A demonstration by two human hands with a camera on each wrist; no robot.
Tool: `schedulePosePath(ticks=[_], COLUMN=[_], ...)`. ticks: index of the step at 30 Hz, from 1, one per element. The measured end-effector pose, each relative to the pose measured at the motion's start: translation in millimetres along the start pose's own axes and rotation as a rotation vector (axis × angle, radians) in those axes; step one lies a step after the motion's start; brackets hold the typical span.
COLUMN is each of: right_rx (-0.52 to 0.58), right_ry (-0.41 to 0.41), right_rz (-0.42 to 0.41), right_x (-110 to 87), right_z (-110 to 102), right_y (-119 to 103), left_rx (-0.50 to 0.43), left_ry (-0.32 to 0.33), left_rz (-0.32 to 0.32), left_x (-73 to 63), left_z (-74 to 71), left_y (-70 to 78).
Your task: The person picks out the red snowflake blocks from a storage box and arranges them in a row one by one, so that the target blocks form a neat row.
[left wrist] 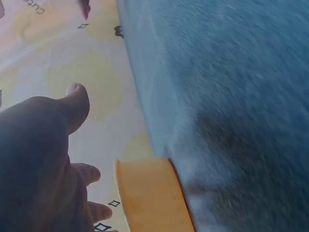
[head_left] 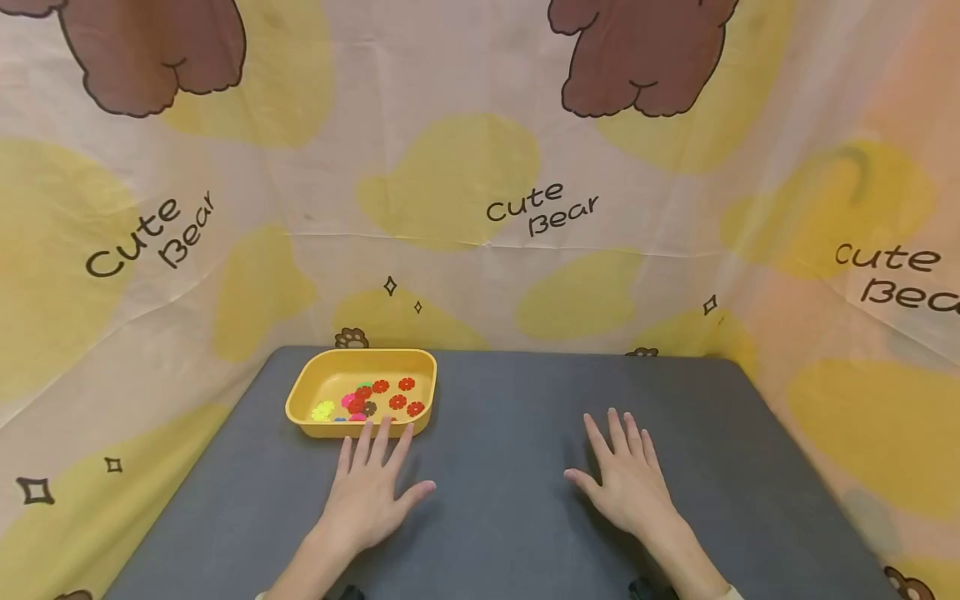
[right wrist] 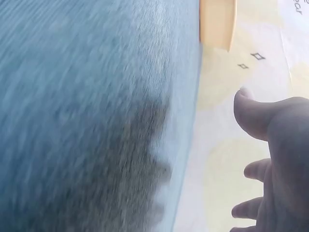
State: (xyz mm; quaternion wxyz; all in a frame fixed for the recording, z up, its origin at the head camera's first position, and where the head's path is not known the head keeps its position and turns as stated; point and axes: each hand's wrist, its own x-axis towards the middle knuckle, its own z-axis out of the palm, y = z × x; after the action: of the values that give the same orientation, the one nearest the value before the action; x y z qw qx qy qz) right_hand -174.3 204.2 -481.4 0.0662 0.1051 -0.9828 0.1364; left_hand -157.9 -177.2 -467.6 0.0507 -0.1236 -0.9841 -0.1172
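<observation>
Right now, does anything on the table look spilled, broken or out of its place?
Nothing stands out. The yellow tray sits upright on the table, and all visible flower-shaped pieces lie inside it. The left hand and right hand are spread and hold nothing.

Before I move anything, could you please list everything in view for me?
Table: one, dark grey, lower middle of the head view
Tray: one, yellow, on the table's far left part
Flower-shaped pieces: about a dozen, exact count unclear; red, pink, yellow, green, blue, dark brown; in the tray
Cloth: count unclear, pale with yellow patches, behind and beside the table
Printed bears: two large, brown, cut off at the top edge
Dark items: two, black, by the wrists, too cut off to name
Left hand: one, bare, fingers spread, by the tray's near side
Right hand: one, bare, fingers spread, over the table's right part
</observation>
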Motion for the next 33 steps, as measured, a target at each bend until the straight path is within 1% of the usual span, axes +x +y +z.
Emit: schedulePosePath(ticks=[6, 13, 17, 22, 25, 29, 33], right_rx=[0.001, 0.010, 0.015, 0.044, 0.068, 0.098, 0.123], right_ry=[0.003, 0.003, -0.016, -0.026, -0.020, -0.021, -0.028], right_rz=[-0.025, -0.068, -0.083, -0.092, -0.102, -0.117, -0.137], right_x=[8.6, 20.0, 27.3, 34.8, 38.9, 44.0, 50.4], right_z=[6, 8, 9, 10, 10, 8, 8], right_y=[-14, -30, -38, -49, -57, -69, -82], left_rx=[0.026, 0.042, 0.048, 0.044, 0.047, 0.050, 0.036], left_ry=[0.054, 0.086, 0.116, 0.154, 0.194, 0.263, 0.308], left_rz=[0.004, -0.019, -0.024, -0.012, 0.010, 0.040, 0.037], left_x=[-4.5, -10.9, -13.3, -13.0, -11.0, -9.3, -7.3], left_z=[-1.7, -0.8, -5.6, -15.1, -19.0, -21.2, -22.9], left_y=[-11.9, -29.1, -41.0, -52.7, -59.6, -70.2, -80.5])
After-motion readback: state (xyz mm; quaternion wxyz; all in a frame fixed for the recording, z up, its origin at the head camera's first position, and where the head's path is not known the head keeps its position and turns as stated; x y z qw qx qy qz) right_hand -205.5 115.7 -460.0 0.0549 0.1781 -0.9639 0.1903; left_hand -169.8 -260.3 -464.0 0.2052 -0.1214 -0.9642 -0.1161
